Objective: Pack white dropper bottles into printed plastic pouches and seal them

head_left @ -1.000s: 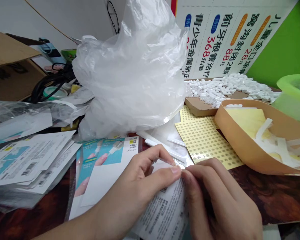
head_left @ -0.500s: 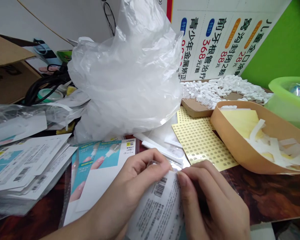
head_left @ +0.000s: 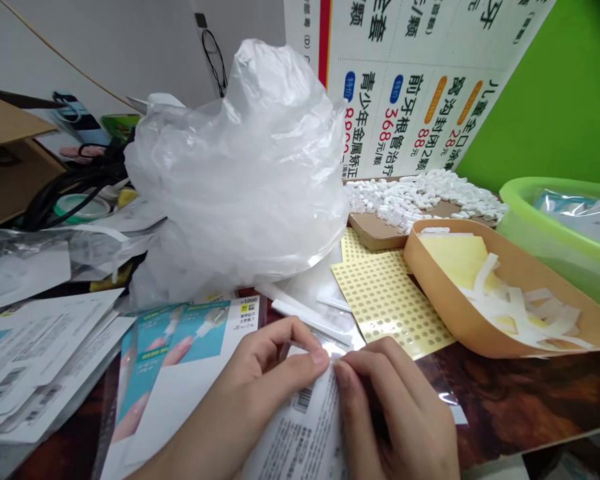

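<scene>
A clear plastic packet (head_left: 305, 437) with a printed white card, barcode and small text on it, lies at the bottom centre. Its top edge is pinched between thumb and forefinger of my left hand (head_left: 260, 387). Close beside, my right hand (head_left: 400, 407) pinches the same edge, the fingertips nearly touching. The lower end of the packet runs out of view. Left of my hands lie packaged blue and white cards (head_left: 200, 333). Just beyond my fingers are white strips (head_left: 310, 320) and a yellow sheet of small round stickers (head_left: 390, 300).
A big white plastic bag (head_left: 245, 173) stands behind. Stacked cards (head_left: 45, 360) lie at left. On the right are an orange tray (head_left: 440, 293) with paper strips, a green basin (head_left: 525, 213), and a cardboard tray (head_left: 375, 230) heaped with small white pieces.
The view has tilted up and turned slightly, so the surroundings sit lower and further left. Both hands keep their pinch on the packet's edge.
</scene>
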Action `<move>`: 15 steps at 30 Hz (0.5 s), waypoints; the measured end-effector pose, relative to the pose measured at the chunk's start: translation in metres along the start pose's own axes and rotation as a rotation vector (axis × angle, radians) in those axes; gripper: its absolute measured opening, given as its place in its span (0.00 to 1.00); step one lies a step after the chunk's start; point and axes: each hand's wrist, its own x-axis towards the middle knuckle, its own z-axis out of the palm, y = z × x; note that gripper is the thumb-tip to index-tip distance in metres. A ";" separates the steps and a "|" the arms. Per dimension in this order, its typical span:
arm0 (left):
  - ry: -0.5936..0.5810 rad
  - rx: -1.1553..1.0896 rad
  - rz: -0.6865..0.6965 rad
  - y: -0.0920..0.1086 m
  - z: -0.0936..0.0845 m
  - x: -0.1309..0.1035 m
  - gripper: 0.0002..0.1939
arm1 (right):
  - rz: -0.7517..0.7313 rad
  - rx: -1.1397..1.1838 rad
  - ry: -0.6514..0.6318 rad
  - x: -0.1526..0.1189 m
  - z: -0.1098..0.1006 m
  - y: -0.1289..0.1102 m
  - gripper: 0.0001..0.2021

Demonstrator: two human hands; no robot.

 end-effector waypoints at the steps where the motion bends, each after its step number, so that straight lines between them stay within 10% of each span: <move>1: -0.002 -0.016 -0.001 -0.001 0.000 0.001 0.14 | 0.010 0.004 0.014 0.000 0.000 -0.001 0.09; 10: -0.091 0.138 0.077 -0.002 -0.007 0.013 0.16 | -0.024 0.013 -0.010 0.003 0.006 0.010 0.09; 15: 0.059 0.020 0.006 -0.001 0.001 0.006 0.12 | 0.046 0.038 0.170 0.004 -0.002 0.015 0.05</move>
